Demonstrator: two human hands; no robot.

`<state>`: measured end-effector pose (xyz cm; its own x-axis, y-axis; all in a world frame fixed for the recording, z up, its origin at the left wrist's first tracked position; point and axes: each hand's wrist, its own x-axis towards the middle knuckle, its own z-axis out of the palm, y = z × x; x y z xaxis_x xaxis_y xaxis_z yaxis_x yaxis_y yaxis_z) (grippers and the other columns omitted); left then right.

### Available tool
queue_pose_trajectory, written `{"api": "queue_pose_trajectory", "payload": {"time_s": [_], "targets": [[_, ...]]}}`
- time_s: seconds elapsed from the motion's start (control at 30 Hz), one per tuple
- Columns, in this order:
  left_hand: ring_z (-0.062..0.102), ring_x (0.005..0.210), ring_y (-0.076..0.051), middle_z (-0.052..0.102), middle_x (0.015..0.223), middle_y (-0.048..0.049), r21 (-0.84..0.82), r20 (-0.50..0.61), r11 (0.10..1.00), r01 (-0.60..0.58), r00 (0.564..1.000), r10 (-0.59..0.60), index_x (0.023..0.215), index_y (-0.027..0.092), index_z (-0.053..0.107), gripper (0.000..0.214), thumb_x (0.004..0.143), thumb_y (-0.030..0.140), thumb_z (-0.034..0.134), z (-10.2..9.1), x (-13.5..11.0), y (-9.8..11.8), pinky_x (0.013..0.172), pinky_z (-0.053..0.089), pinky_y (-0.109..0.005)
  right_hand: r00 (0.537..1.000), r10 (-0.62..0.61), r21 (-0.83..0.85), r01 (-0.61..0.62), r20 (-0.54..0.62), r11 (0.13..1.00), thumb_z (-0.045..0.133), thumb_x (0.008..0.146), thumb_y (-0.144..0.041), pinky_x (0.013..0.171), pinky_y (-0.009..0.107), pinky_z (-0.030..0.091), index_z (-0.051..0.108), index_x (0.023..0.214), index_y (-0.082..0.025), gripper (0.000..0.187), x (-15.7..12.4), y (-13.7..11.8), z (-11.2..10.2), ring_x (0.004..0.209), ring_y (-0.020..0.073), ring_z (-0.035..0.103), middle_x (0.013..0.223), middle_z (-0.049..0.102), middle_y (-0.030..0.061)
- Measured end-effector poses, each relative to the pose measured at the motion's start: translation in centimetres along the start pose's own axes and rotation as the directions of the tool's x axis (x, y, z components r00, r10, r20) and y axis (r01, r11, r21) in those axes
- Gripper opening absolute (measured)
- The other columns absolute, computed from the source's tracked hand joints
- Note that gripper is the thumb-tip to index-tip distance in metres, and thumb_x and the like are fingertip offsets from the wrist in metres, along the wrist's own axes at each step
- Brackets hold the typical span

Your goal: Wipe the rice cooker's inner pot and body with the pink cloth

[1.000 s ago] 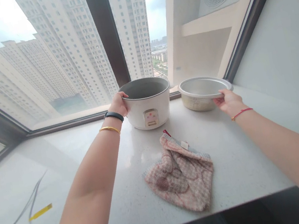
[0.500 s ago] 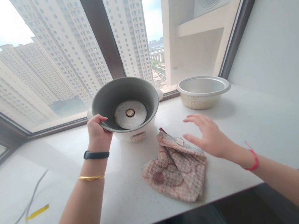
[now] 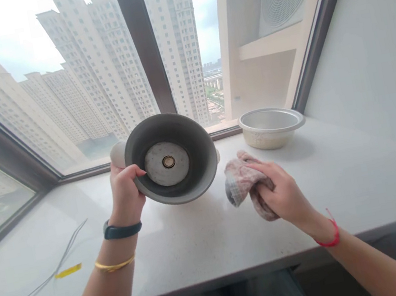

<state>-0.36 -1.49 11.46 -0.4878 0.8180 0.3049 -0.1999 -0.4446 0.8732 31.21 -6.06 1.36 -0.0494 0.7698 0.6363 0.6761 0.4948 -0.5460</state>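
Note:
My left hand grips the rim of a white rice cooker body and holds it lifted and tipped, so its grey inside and round heating plate face me. My right hand is closed round a bunched pink checked cloth, held just above the white counter to the right of the cooker. A metal inner pot stands on the counter at the back right, apart from both hands.
A large window with a dark frame runs along the back of the counter. A white cable with a yellow tag lies on the counter at the left. A white wall closes the right side. The counter's front edge is near me.
My left hand has lifted and tipped the cooker further toward me. My right hand, open above the cloth half a second ago, has picked the cloth up off the counter and bunched it.

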Motion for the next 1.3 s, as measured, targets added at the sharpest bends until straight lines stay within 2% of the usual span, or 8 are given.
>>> {"api": "queue_pose_trajectory", "payload": {"time_s": [0.1,0.27,0.4,0.73,0.83,0.93,1.13,1.3], "targets": [[0.054,0.070,-0.018,0.060,0.078,0.0002,0.019,0.084,0.999,-0.039,0.996,0.037,0.095,0.022,0.060,0.050,0.046,0.012,0.059,0.6,-1.7,0.0,0.051,0.040,-0.023,0.978,-0.187,-0.090,0.178,-0.097,0.980,0.049,0.088,-0.016,0.110,0.044,0.043,0.062,0.132,-0.022,0.046,3.0,-2.4,-1.7,0.129,0.0277,0.053,0.138,0.057,0.0112],[0.056,0.077,-0.020,0.062,0.084,-0.0006,0.095,0.155,0.989,-0.114,0.983,0.099,0.101,0.020,0.063,0.053,0.048,0.012,0.061,1.6,-3.9,-0.7,0.060,0.043,-0.025,0.861,-0.203,-0.414,0.415,0.466,0.810,0.050,0.090,-0.019,0.089,0.045,0.046,0.070,0.122,-0.016,0.038,8.6,-6.2,1.3,0.108,0.0334,0.058,0.122,0.066,0.0179],[0.054,0.074,-0.018,0.060,0.081,0.0005,0.091,0.119,0.987,-0.133,0.985,0.122,0.099,0.020,0.062,0.050,0.050,0.012,0.060,2.0,-4.4,-1.2,0.058,0.040,-0.024,0.732,-0.139,-0.405,0.513,0.667,0.757,0.056,0.085,-0.017,0.083,0.045,0.043,0.076,0.095,-0.011,0.023,9.5,-6.7,5.4,0.108,0.0378,0.056,0.103,0.071,0.0222],[0.051,0.066,-0.014,0.056,0.074,0.0035,0.122,0.127,0.975,-0.184,0.977,0.169,0.090,0.021,0.059,0.039,0.052,0.011,0.060,2.7,-5.2,-1.5,0.056,0.038,-0.023,0.724,-0.077,0.186,-0.073,0.686,0.980,0.042,0.093,-0.024,0.064,0.025,0.045,0.069,0.091,-0.016,0.028,7.1,-10.4,10.1,0.077,0.0178,0.066,0.089,0.074,0.0070],[0.056,0.070,-0.014,0.060,0.077,0.0033,0.100,0.124,0.982,-0.162,0.981,0.149,0.093,0.020,0.060,0.042,0.053,0.009,0.062,2.7,-5.4,-1.6,0.061,0.043,-0.023,0.811,0.013,0.592,-0.437,0.584,0.677,0.046,0.088,-0.023,0.068,0.024,0.048,0.065,0.090,-0.017,0.020,7.2,-11.8,12.6,0.077,0.0157,0.064,0.084,0.071,0.0037],[0.061,0.080,-0.017,0.066,0.086,0.0012,0.093,0.111,0.986,-0.140,0.985,0.130,0.099,0.019,0.062,0.046,0.054,0.009,0.066,2.6,-5.5,-1.5,0.071,0.049,-0.025,0.845,0.080,0.728,-0.499,0.528,0.471,0.047,0.086,-0.022,0.073,0.026,0.050,0.065,0.092,-0.018,0.019,6.9,-12.3,13.8,0.081,0.0166,0.064,0.087,0.071,0.0032],[0.064,0.088,-0.020,0.066,0.092,0.0015,0.122,0.095,0.977,-0.176,0.982,0.166,0.105,0.022,0.062,0.050,0.056,0.012,0.067,1.8,-5.5,-1.6,0.078,0.051,-0.029,0.770,-0.156,0.189,0.047,0.619,0.981,0.048,0.090,-0.024,0.082,0.033,0.047,0.070,0.097,-0.018,0.024,4.7,-9.5,9.4,0.095,0.0247,0.064,0.101,0.074,0.0089],[0.064,0.100,-0.026,0.069,0.102,-0.0014,0.192,0.168,0.963,-0.190,0.973,0.159,0.111,0.022,0.063,0.057,0.055,0.015,0.068,2.0,-5.9,-2.2,0.087,0.052,-0.035,0.708,-0.124,-0.356,0.489,0.695,0.796,0.052,0.090,-0.024,0.081,0.045,0.046,0.074,0.106,-0.016,0.028,4.3,-6.4,6.3,0.103,0.0366,0.059,0.109,0.070,0.0192]]}}
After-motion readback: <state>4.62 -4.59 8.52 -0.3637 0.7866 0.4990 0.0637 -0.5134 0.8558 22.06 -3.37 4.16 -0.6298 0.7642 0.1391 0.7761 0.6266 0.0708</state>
